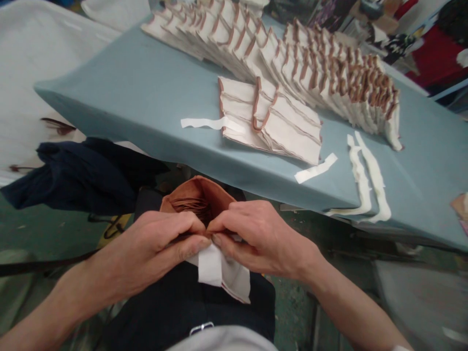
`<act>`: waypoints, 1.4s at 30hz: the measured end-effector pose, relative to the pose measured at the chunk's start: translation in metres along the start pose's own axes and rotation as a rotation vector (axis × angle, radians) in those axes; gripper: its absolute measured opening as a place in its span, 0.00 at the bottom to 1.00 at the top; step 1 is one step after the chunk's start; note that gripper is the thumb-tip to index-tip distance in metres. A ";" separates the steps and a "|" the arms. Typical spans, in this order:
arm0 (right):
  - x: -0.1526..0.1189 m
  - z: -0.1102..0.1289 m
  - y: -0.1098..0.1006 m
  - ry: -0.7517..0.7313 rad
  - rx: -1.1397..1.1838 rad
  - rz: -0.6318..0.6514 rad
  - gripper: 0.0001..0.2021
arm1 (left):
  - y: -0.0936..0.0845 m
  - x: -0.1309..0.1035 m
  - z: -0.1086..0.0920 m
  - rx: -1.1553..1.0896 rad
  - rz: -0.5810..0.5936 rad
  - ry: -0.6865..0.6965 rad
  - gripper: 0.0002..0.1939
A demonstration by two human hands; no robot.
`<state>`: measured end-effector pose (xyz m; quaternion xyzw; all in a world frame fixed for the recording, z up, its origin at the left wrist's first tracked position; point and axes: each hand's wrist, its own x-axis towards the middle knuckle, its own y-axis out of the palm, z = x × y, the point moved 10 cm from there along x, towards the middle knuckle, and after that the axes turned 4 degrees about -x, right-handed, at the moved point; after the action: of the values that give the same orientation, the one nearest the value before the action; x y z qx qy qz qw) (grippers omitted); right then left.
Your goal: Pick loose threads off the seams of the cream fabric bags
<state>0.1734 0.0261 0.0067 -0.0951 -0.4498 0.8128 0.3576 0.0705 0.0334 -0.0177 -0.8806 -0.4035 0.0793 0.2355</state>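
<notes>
Over the lap, my left hand (171, 239) and my right hand (252, 234) meet, thumbs and fingers pinched together on a cream fabric piece (236, 278) with a brown edge. A short white strip (210, 265) hangs down from between the fingertips. The pinched spot itself is mostly covered by the fingers. Just behind the hands is an orange-brown pouch or bag (215, 192), holding a bundle of thin brown pieces (192, 207).
On the blue-grey table (120, 83) lie overlapping cream pieces with brown edging (270, 122), near a long row of similar pieces (303, 68). Loose white strips (316, 168) lie by the near edge. Dark blue cloth (80, 175) hangs at left.
</notes>
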 end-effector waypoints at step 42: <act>0.012 -0.021 0.041 0.262 0.580 -0.021 0.23 | 0.022 -0.030 -0.002 -0.166 -0.167 0.069 0.16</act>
<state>0.1547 0.0339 -0.0363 -0.0886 -0.1502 0.8844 0.4330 0.0656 -0.0020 -0.0281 -0.8627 -0.4722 -0.0043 0.1812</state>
